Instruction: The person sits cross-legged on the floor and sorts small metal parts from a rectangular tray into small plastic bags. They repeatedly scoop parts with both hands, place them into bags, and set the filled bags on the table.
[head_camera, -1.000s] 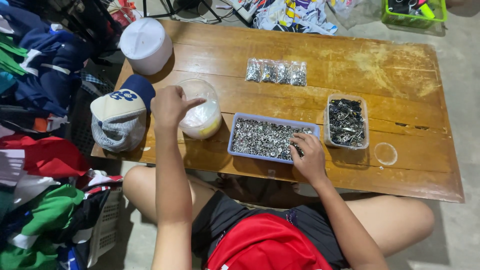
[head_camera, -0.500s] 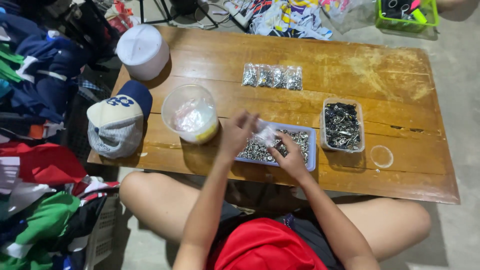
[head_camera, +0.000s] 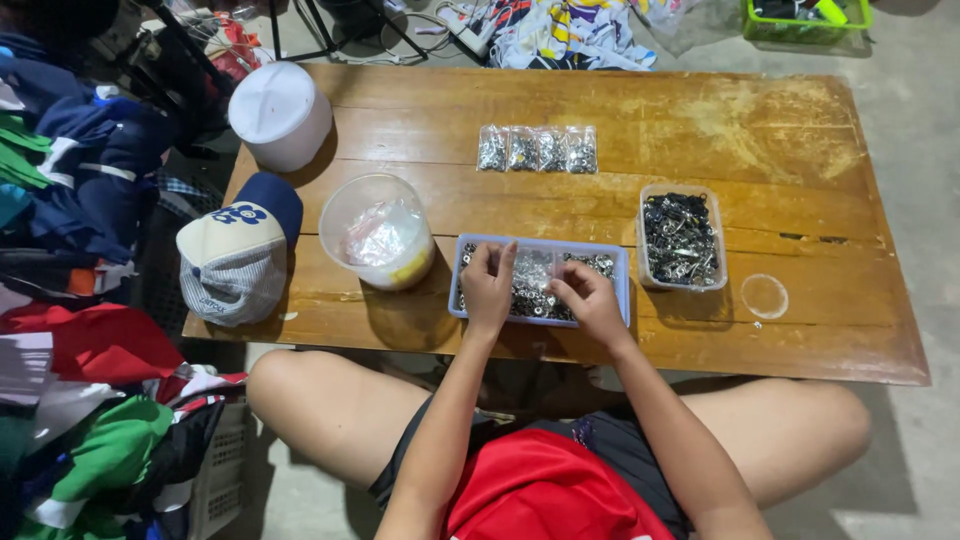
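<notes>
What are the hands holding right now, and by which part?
Both the left hand and right hand pinch a small clear plastic bag by its opposite side edges, over the blue tray.

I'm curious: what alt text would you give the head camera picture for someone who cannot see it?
Seen from above, a seated person's left hand and right hand hold a small clear bag over a blue tray of small metal parts on a low wooden table. Nearby sit a clear tub, a cap and four filled bags.
</notes>
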